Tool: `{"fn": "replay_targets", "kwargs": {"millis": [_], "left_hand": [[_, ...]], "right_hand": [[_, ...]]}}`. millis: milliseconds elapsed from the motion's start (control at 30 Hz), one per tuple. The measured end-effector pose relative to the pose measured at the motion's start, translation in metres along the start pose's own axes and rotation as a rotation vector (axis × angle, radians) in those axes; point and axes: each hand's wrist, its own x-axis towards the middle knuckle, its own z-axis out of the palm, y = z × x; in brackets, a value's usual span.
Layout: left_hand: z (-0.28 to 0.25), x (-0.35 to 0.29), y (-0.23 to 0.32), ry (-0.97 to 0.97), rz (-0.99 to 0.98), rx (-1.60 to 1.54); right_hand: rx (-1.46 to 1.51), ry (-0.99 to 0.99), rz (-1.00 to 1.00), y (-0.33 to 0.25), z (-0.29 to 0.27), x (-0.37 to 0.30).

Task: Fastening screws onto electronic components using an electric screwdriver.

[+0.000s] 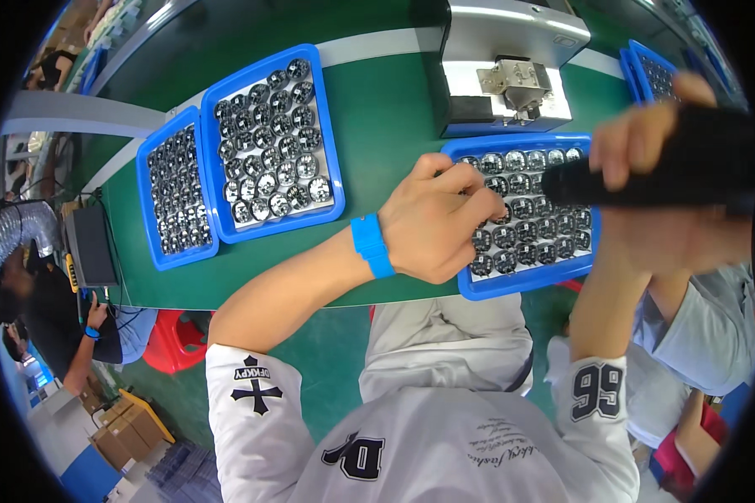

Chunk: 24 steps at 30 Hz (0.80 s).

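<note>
My left hand (440, 222), with a blue wristband, reaches over the left side of a blue tray (524, 281). Its fingers are curled down among the round, shiny black-and-silver parts (526, 230) standing in rows there. The fingertips are partly hidden, so what they pinch, if anything, does not show. My right hand (679, 239), blurred and raised close to the camera, is wrapped round a long black object (671, 159). That object narrows toward its left end, which hangs over the tray's right part and covers some of the parts; its exact kind is unclear.
Two more blue trays (331, 142) (151, 226) of similar parts lie to the left on the green table (377, 109). Behind my tray stands a silver metal machine (507, 67). More blue trays (637, 71) are at the far right. A person (679, 335) sits close on my right.
</note>
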Motion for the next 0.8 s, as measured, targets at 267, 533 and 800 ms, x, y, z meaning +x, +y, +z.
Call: {"fn": "replay_targets", "kwargs": {"millis": [267, 533, 800], "left_hand": [[0.005, 0.008, -0.002, 0.027, 0.032, -0.037], [0.004, 0.007, -0.002, 0.034, 0.043, -0.037], [0.004, 0.007, -0.003, 0.036, 0.036, -0.038]], "right_hand": [[-0.073, 0.264, 0.029, 0.015, 0.026, -0.046], [-0.122, 0.206, 0.083, 0.029, 0.014, -0.049], [-0.127, 0.155, 0.061, 0.029, 0.021, -0.048]]}}
